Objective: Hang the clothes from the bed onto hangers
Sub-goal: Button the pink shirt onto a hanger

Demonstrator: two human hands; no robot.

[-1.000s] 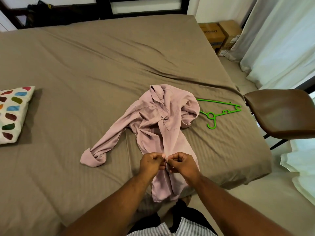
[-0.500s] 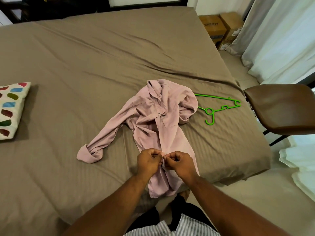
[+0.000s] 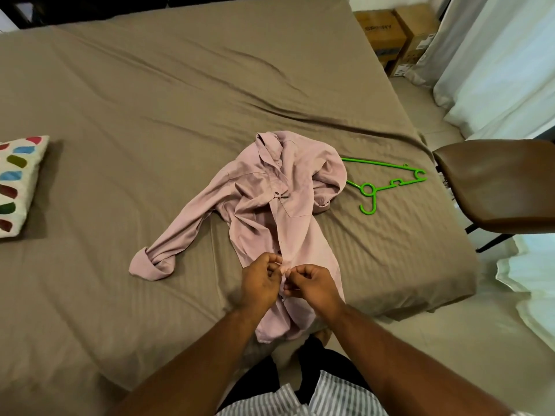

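Lying on the big bed with the brown sheet, near its front right corner, is a soft pink button shirt. Its bottom end hangs over the bed's front edge. A thin green plastic hanger lies flat just beside the shirt, between it and the bed's right edge. Lots of bare sheet spreads out behind and to the left, as far as a white pillow with coloured spots. A brown chair seat stands close to the bed's right edge. Two brown cardboard boxes sit on the floor by the far corner, closed, so what is inside cannot be seen. The left hand and the right hand are close together, fingers curled, each pinching the shirt's front strip low down.
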